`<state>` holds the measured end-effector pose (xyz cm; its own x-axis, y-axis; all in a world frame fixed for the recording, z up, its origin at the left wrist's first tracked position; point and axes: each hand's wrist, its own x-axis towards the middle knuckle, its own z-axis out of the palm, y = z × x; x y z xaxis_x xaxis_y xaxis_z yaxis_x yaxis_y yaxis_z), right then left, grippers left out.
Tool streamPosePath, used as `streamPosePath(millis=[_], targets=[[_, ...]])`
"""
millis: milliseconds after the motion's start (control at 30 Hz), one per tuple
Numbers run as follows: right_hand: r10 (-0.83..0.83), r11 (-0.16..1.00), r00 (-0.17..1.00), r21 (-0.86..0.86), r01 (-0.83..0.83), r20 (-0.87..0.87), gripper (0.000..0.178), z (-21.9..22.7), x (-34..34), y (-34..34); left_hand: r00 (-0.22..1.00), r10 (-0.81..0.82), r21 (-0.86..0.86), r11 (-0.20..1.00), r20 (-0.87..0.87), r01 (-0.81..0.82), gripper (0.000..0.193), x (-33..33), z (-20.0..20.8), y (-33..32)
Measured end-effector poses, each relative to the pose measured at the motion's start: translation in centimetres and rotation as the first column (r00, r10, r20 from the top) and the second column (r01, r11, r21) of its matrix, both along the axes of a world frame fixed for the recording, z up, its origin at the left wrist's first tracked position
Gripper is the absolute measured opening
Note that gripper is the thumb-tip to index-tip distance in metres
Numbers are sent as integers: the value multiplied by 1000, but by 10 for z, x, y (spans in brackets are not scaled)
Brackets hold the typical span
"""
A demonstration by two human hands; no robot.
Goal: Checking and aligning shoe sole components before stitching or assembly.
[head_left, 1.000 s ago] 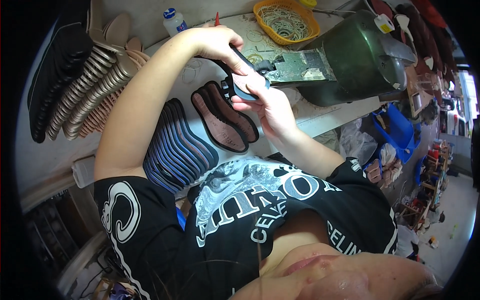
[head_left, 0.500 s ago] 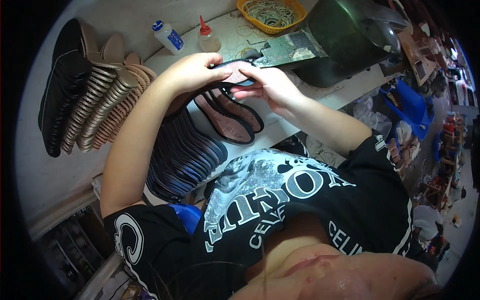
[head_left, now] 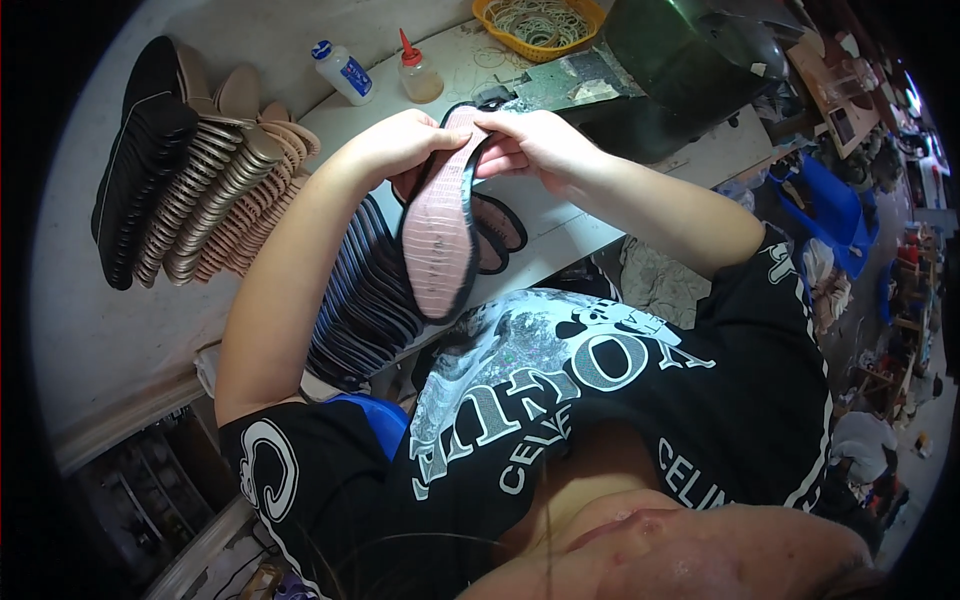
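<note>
A pink insole (head_left: 438,235) with a black rim hangs down toward me between my hands, its patterned face toward me. My left hand (head_left: 408,145) pinches its upper left edge with the thumb on the pink face. My right hand (head_left: 535,145) grips the upper right edge, thumb pressed on top, fingers curled behind it. The insole's top end lies close to the flat plate (head_left: 575,82) of a dark green machine (head_left: 690,60). More pink insoles (head_left: 505,222) rest on the white table, partly hidden behind the held one.
A long row of dark soles (head_left: 362,290) stands beside my left forearm. Stacks of black and beige soles (head_left: 215,170) lean against the wall. A white bottle (head_left: 343,75), a red-tipped glue bottle (head_left: 420,80) and a yellow basket (head_left: 540,45) of bands stand on the table (head_left: 590,235).
The held insole has swung from lying foreshortened by the plate to hanging down toward me, its full pink face showing. Both hands keep their hold, shifting slightly.
</note>
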<state>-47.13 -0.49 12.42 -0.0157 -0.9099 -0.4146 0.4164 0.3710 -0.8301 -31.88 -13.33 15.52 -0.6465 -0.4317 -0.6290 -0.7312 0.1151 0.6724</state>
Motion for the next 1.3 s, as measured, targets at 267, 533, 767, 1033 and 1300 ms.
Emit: streamPosePath(millis=[267,533,767,1033,1300], targets=[[183,981,982,64,-185,45,30,7,-23,17,989,143,174,976,-47,-133,55,-3,-4,17],[100,993,991,60,-105,84,31,-8,-43,57,990,142,75,987,-28,-139,59,-10,-4,-2],[-28,1000,981,-6,30,191,31,-11,-5,19,965,253,-84,962,-74,-259,57,-3,-17,-30],[239,834,831,-331,-440,-503,31,17,47,33,206,847,659,515,-491,-547,23,21,-5,57],[-30,844,949,-517,-144,-313,24,25,56,22,365,689,707,699,-627,-105,30,41,-20,76]])
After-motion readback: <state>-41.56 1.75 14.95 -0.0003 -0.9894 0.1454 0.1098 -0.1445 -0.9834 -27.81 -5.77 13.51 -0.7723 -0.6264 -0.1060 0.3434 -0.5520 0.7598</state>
